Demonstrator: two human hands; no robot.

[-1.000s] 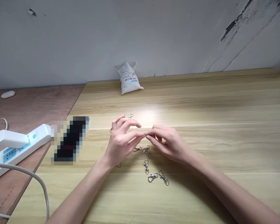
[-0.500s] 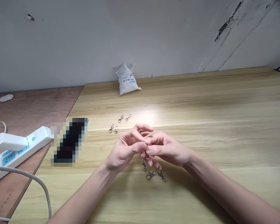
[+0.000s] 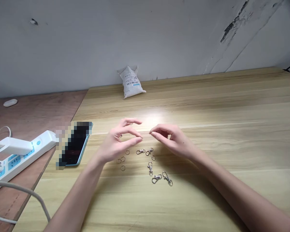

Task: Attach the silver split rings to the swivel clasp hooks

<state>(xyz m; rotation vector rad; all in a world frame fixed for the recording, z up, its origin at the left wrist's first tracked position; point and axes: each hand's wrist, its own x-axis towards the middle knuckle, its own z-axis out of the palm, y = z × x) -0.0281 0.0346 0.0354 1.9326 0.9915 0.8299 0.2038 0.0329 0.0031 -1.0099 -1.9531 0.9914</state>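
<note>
My left hand hovers over the table with its fingers spread, the index tip close above the thumb tip, and nothing visible in it. To its right, my right hand has thumb and index pressed together; whatever they pinch is too small to make out. Below the hands lie several metal lobster clasps, among them a clasp beside another clasp. Loose split rings, such as one ring, lie under my left hand, and a single ring rests below the right. Further small metal pieces are partly hidden behind my left fingers.
A white printed plastic bag stands at the back of the wooden table, near the wall. On the left are a phone, partly pixelated, a white power strip with a plug, and a grey cable.
My hands, joined at the fingertips before, have moved apart, the left one to the left. Clasps and rings previously hidden beneath them now show. The view has shifted slightly.
</note>
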